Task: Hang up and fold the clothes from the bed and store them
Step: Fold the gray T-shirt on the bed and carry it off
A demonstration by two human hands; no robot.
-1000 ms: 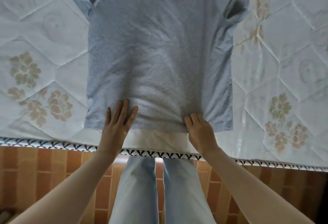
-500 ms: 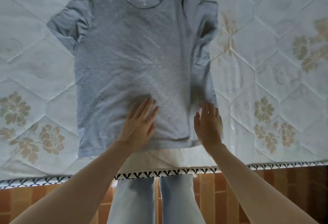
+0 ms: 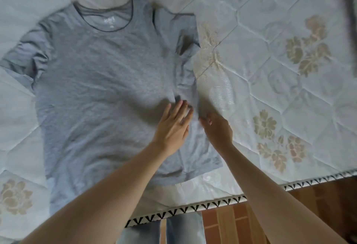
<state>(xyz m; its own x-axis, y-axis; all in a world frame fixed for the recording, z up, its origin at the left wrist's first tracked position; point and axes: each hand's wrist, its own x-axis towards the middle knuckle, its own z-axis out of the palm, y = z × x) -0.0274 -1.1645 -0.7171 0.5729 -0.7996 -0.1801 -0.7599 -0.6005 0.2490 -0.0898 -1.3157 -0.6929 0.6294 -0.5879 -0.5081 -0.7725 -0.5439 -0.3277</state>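
Note:
A grey short-sleeved T-shirt lies flat, front up, on the quilted white mattress, collar away from me. Its right side is folded inward, with the right sleeve lying on the chest. My left hand lies flat with straight fingers on the shirt near that folded edge. Just to its right, my right hand touches the folded right edge with its fingers bent; a grip on the cloth cannot be made out.
The mattress has beige flower prints and a black-and-white trimmed edge near me. Below it show the orange-brown tiled floor and my light blue trouser legs. A dark strip runs along the far right.
Both hands slid from the shirt's hem up toward its middle and to the right side. The view shifted, so the whole shirt with collar now shows.

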